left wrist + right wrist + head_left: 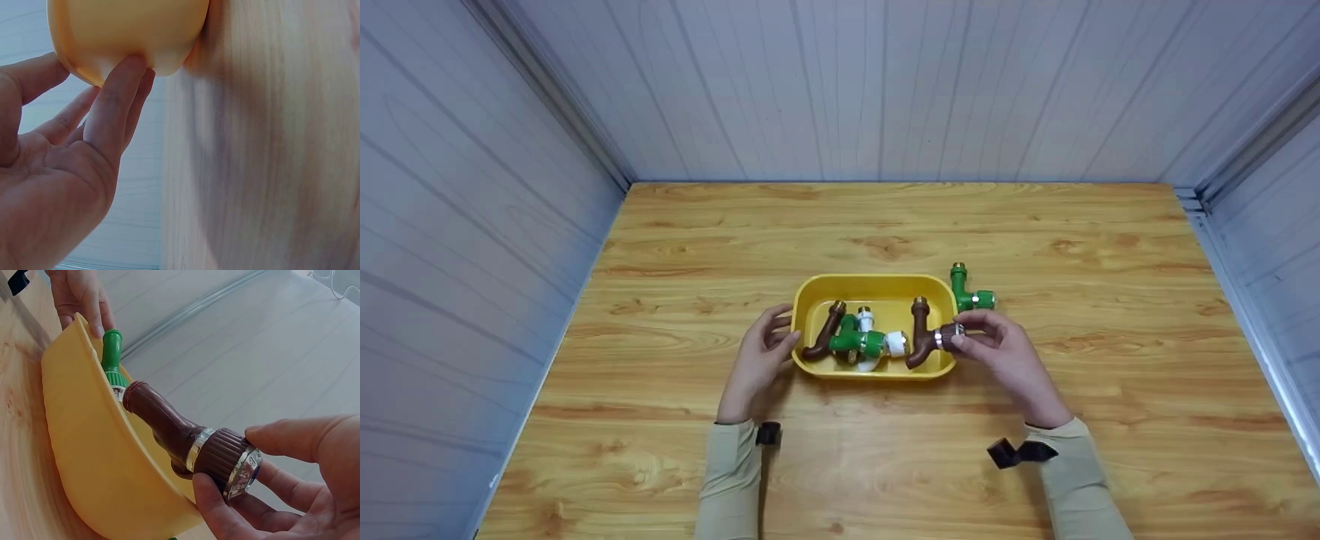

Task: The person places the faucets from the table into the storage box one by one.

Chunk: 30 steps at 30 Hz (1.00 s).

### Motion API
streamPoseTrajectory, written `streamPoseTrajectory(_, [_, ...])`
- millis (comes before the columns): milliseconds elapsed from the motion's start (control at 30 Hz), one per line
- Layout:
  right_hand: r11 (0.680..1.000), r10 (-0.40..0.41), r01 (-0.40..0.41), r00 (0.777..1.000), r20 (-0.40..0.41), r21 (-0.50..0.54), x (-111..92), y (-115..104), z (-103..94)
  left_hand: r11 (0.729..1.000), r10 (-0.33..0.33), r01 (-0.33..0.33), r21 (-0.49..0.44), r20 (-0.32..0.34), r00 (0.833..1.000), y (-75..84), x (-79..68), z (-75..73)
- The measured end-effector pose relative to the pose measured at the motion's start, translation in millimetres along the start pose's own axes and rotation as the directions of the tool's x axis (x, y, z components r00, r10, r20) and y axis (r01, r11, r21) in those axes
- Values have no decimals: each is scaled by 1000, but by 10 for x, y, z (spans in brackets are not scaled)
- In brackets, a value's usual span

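Note:
A brown tap point(921, 334) lies over the right end of a yellow tub point(877, 377). My right hand point(1009, 364) pinches its ribbed knob point(222, 453) between thumb and fingers at the tub's right rim; its spout points toward the near side. At the tub's left end, my left hand point(761, 356) holds the wall, thumb at the rim and fingertips against the outside point(121, 90). Inside the tub are another brown tap point(826, 331), a green tap point(855, 343) and a white tap point(866, 321), partly covered by the green one.
Another green tap point(960, 289) lies on the wooden table point(885, 465) just beyond the tub's right back corner. Pale panelled walls point(840, 90) stand behind and at both sides of the table.

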State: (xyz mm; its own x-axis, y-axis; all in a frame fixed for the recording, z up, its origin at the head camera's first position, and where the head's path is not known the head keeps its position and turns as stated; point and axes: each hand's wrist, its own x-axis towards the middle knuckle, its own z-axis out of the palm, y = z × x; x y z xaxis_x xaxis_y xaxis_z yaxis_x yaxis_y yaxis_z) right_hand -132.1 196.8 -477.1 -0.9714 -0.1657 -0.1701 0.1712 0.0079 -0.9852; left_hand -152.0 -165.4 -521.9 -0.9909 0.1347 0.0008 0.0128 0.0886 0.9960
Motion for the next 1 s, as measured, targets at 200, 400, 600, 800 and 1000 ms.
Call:
streamPoseTrajectory(200, [1000, -2, 2, 1000, 9, -2, 30, -8, 30, 1000, -12, 13, 23, -39, 999, 0, 2, 25])
streamPoseTrajectory(400, [1000, 8, -8, 1000, 28, 10, 52, -28, 72, 1000, -14, 15, 25, -55, 998, -12, 8, 33])
streamPoseTrajectory(600, [1000, 24, -24, 999, 30, -17, 77, -39, 104, 1000, -18, 19, 24, -48, 999, -9, 11, 32])
streamPoseTrajectory(800, [999, 32, -32, 999, 29, -27, 101, -39, 140, 1000, -14, 14, 0, -25, 1000, -19, 3, 15])
streamPoseTrajectory(1000, [999, 27, -25, 999, 41, -47, 131, -25, 216, 1000, -11, 11, -12, -25, 1000, -22, 2, 15])
